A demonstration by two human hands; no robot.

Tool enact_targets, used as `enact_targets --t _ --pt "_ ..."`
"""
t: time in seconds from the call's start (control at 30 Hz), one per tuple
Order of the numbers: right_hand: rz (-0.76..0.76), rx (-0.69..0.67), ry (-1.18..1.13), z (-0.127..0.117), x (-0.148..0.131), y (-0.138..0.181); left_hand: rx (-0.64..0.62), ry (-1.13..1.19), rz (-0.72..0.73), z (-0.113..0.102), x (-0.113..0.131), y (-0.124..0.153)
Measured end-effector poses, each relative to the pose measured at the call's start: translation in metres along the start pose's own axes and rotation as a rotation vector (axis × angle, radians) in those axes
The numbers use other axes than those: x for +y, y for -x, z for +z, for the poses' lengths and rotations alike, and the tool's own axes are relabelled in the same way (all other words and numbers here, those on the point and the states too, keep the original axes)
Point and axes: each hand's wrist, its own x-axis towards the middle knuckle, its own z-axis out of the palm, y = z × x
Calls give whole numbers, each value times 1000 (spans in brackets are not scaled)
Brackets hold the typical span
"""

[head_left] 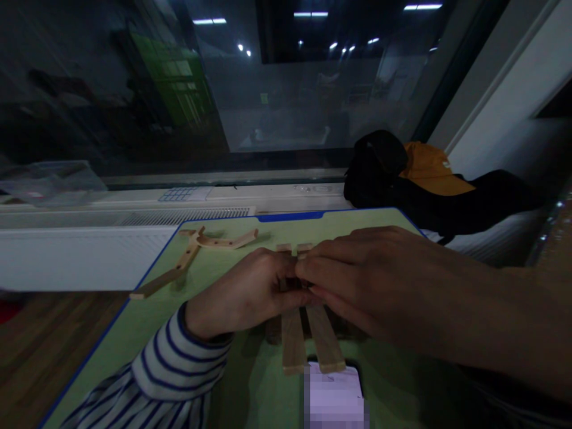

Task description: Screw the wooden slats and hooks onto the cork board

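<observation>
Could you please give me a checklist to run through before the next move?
1. Left hand at the two flat, pale wooden slats: ok.
2. Right hand there too: ok.
3. Middle of the slats visible: not ok, the hands hide most of it.
4. Pale, angled wooden piece on the blue-edged green board apart from both hands: ok, at far left.
5. Lit, black-edged rectangular screen clear of the slats: cannot tell; their near ends overlap it in view.
</observation>
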Motion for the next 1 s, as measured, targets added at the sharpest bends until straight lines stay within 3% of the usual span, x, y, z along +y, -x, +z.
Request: enact_targets --t 0.4,0.53,0.77,1.0 --pt "-47 -1 -100 -5 6 2 32 -243 -102 -11 10 16" --pt "-62 -5 -66 -2 12 3 203 -256 -112 -1 13 34" --pt "-31 -11 -28 -3 8 1 642 -220 68 47 -7 58" --pt "102 21 -137 3 -6 11 645 -139 120 64 -25 60"
